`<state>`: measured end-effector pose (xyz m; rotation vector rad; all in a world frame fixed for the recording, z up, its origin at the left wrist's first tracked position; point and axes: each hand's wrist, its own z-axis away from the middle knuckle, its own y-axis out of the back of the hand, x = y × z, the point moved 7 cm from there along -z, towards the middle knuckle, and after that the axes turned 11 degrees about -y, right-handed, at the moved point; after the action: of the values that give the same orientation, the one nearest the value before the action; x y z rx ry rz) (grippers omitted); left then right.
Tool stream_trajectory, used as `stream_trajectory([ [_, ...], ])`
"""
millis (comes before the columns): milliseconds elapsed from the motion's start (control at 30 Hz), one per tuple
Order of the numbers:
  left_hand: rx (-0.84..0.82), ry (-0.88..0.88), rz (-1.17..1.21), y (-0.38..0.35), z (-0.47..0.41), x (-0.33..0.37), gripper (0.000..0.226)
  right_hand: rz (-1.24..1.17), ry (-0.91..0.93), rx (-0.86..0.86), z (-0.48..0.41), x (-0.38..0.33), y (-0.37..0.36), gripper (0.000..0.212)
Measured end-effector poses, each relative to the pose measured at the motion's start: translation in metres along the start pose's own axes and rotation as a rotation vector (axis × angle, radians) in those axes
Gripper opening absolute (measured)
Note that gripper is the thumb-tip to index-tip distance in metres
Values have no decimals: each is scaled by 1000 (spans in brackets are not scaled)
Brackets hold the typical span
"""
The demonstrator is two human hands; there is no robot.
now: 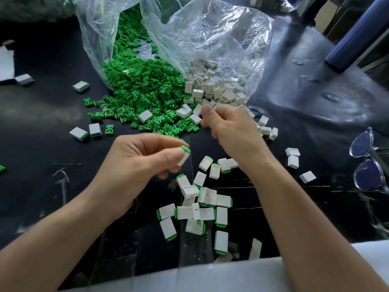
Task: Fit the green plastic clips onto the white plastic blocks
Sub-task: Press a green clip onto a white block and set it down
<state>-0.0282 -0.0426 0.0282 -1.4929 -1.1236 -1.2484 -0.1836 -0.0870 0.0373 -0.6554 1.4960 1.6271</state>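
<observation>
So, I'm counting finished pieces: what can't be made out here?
Head view:
right hand: blurred, curled fingers hide any grasp.
clipped block in left hand: mostly covered by fingers.
white blocks in bag: veiled by crumpled plastic.
eyeglasses: cut off by right edge.

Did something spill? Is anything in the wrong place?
Yes. Green clips spill from the clear bag across the black table. One white block lies on top of them, away from the white heap.
</observation>
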Motion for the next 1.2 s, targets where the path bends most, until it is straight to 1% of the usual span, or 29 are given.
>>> stream_trajectory([
  [67, -56, 3, -32, -7, 3, 1, 31, 71, 13, 102, -5, 4, 9, 31],
  [133, -101, -2, -42, -11, 4, 2, 33, 158, 39, 159, -8, 5, 10, 16],
  [200, -159, -6, -51, -16, 7, 3, 31, 232, 79, 196, -9, 5, 6, 12],
  [267, -215, -11, -61, -21, 9, 5, 24, 299, 131, 191, -9, 3, -3, 20],
  [333, -224, -19, -61, -22, 9, 6, 18, 390, 181, 171, -9, 2, -13, 30],
  [433, -214, -32, -55, -21, 8, 8, 28, 564, 247, 169, -10, 0, -22, 46],
  [533, -236, -38, -50, -23, 9, 9, 30, 653, 245, 138, -12, 1, -29, 57],
  [600, -243, -35, -40, -23, 9, 8, 30, 710, 230, 126, -14, 3, -31, 60],
  [667, -246, -35, -36, -24, 9, 8, 29, 739, 218, 135, -17, 5, -31, 56],
  [833, -221, -36, -42, -22, 7, 5, 30, 699, 210, 179, -17, 5, -21, 24],
  [900, -210, -32, -58, -20, 6, 3, 33, 694, 215, 160, -17, 4, -20, 18],
  [1000, -138, -7, -99, -12, 3, -1, 34, 639, 226, 145, -16, 2, -18, 19],
  [1100, 12, 22, -70, 0, -1, -6, 25, 369, 201, 128, -12, -2, -10, 23],
  [1200, 138, 43, -15, 10, -5, -11, 30, 107, 207, 62, -2, -9, -12, 22],
])
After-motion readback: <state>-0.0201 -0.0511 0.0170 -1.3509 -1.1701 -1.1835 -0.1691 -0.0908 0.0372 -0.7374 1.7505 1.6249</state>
